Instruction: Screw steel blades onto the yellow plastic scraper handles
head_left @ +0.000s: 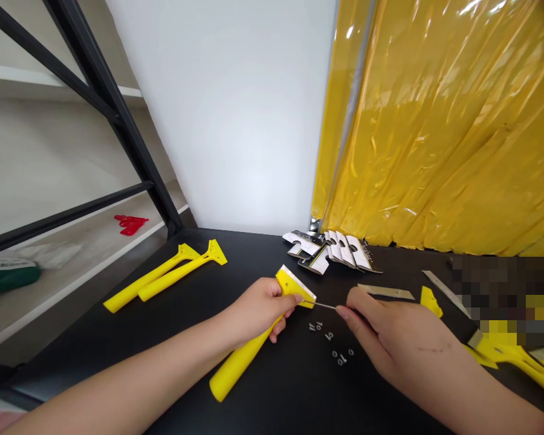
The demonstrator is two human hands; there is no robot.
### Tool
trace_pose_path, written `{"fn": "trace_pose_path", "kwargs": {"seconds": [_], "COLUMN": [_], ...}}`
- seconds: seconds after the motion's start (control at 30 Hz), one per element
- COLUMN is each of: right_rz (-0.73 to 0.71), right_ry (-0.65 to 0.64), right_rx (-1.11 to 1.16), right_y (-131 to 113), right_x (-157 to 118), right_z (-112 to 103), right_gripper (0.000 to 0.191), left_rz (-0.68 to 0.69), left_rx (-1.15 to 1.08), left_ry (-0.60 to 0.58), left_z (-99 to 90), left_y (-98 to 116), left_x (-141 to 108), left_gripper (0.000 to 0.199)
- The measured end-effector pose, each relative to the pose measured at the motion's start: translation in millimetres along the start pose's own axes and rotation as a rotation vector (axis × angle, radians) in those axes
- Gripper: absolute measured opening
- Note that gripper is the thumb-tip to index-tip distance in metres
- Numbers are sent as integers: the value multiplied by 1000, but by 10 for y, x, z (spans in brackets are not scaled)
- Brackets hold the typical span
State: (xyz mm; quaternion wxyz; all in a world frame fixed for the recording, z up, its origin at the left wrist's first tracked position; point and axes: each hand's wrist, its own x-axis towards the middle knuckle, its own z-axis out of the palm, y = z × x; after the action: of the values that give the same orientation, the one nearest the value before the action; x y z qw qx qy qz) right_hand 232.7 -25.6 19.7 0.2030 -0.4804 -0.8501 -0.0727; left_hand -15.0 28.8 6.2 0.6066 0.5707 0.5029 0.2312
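My left hand [267, 305] is wrapped round a yellow scraper [240, 362], its handle slanting down to the left and its wide head, edged with a pale strip, up. In my right hand [383, 329], thumb and fingers pinch a thin metal rod, like a hex key [324, 305]. The rod's tip meets the scraper head near a screw hole, beside my left thumb; the rest of the tool is hidden in my palm. Several small screws [329, 336] and washers [350, 352] lie on the black table between my hands.
Two yellow scraper handles [172, 278] lie at the left. Printed cards [315, 251] are piled at the back. On the right are flat metal blades [385, 292], yellow head pieces [430, 301] and another scraper [517, 356]. A black-framed shelf [95, 78] borders the left.
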Motion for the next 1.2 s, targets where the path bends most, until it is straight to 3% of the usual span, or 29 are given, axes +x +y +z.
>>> {"fn": "trace_pose_path", "kwargs": {"seconds": [0.1, 0.23, 0.57, 0.67, 1.2], "right_rz": [4, -7, 9, -7, -3], "right_ry": [-5, -18, -31, -29, 0], "right_rx": [30, 19, 58, 38, 20], "right_y": [11, 8, 6, 13, -2], "right_x": [-5, -10, -9, -6, 6], "right_z": [15, 21, 11, 10, 28], "right_gripper": [18, 26, 18, 24, 13], "left_rz": [-2, -2, 12, 16, 18], "left_rx": [-2, -9, -47, -51, -68], "left_ry": [5, -1, 18, 11, -9], "left_z": [-3, -3, 12, 10, 3], "left_y": [4, 13, 33, 41, 42], "left_x": [-2, -4, -9, -12, -9], "left_gripper": [38, 38, 36, 35, 32]}}
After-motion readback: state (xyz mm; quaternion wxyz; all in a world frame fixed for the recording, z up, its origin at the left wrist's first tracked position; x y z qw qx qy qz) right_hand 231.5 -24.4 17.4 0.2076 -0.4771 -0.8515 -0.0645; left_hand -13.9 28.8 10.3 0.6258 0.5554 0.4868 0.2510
